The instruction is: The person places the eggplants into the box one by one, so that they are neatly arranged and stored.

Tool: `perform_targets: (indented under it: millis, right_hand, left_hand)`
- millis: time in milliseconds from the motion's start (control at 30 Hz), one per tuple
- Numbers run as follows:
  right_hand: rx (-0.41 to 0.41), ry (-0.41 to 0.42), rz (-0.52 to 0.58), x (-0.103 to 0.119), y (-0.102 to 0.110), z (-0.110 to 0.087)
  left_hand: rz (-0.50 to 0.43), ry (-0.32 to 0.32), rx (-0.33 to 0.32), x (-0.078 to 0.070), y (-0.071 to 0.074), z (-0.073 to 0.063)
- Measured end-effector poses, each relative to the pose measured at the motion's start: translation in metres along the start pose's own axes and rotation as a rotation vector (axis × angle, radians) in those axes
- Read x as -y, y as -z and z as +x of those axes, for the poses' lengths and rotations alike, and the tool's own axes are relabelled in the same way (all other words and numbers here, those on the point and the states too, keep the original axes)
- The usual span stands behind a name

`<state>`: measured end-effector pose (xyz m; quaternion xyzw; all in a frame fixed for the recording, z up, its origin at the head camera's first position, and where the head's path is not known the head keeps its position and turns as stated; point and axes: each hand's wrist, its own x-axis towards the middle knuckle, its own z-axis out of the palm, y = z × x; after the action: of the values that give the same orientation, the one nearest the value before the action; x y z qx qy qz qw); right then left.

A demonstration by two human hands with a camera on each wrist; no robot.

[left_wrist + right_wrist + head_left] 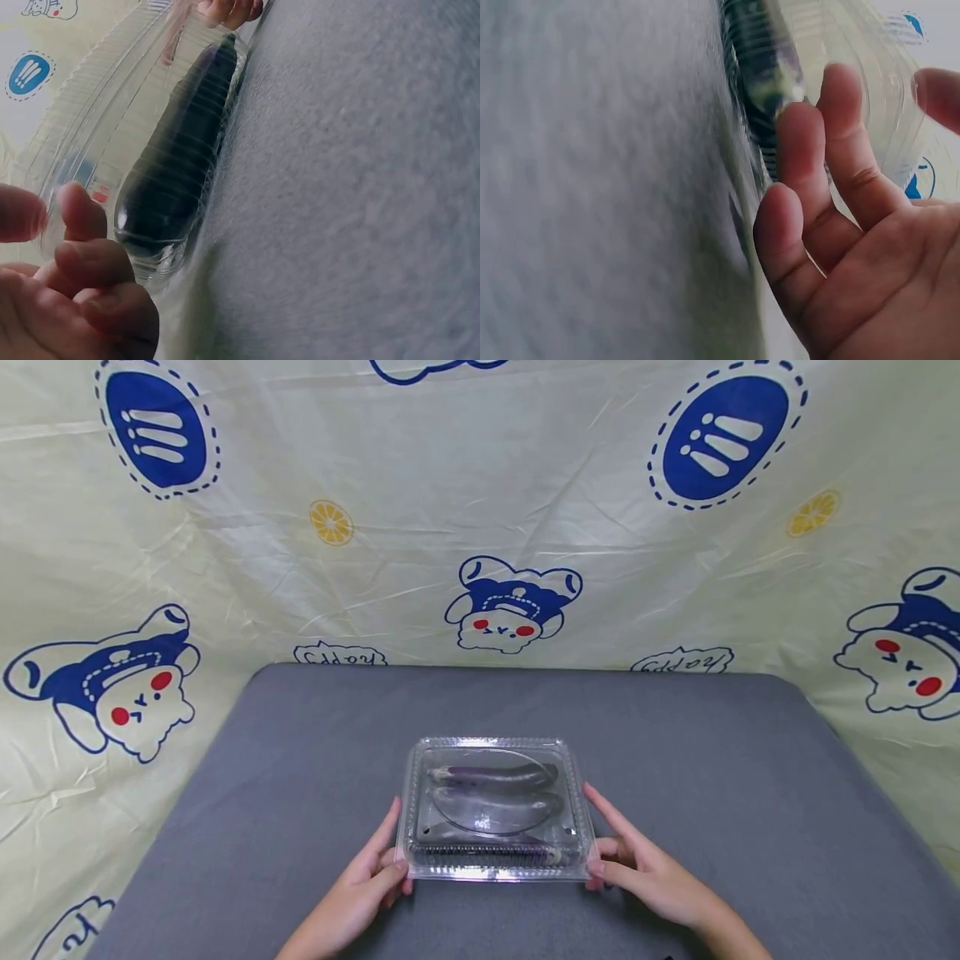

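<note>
A clear plastic clamshell box [492,868] with its lid down lies near the front of the table, long side toward me. Inside are dark purple eggplants [495,777], side by side; another [176,150] shows through the wall in the left wrist view. My left hand [367,877] holds the box's left front corner, thumb at the rim and index finger along the side. At the opposite corner my right hand [645,868] grips in the same way. In the right wrist view, its curled fingertips [802,142] meet the box wall, beside an eggplant's pale stem end [780,86].
A grey cloth covers the table [300,735], its far edge running behind the box. Beyond it hangs a pale curtain [405,477] printed with blue cartoon figures and orange slices, which also falls along both sides.
</note>
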<state>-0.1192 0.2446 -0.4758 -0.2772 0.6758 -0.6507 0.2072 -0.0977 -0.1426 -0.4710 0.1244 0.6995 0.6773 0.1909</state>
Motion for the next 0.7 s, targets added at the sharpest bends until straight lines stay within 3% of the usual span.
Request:
perform_targets:
  millis: [133,333,533,700]
  right_hand:
    - [-0.015,-0.010,0.027,-0.001,-0.003,0.001]
    - [-0.037,-0.003,0.060,-0.003,-0.004,0.002]
    - [-0.078,-0.019,0.036,-0.004,-0.003,0.007]
    - [-0.099,0.017,0.005,-0.005,-0.001,0.013]
  left_hand:
    - [-0.019,-0.026,-0.009,0.000,-0.002,0.000]
    - [-0.019,-0.016,-0.036,-0.001,-0.005,0.002]
    - [-0.022,0.037,-0.117,-0.005,-0.010,0.008]
    - [-0.044,0.086,-0.192,-0.008,-0.014,0.017]
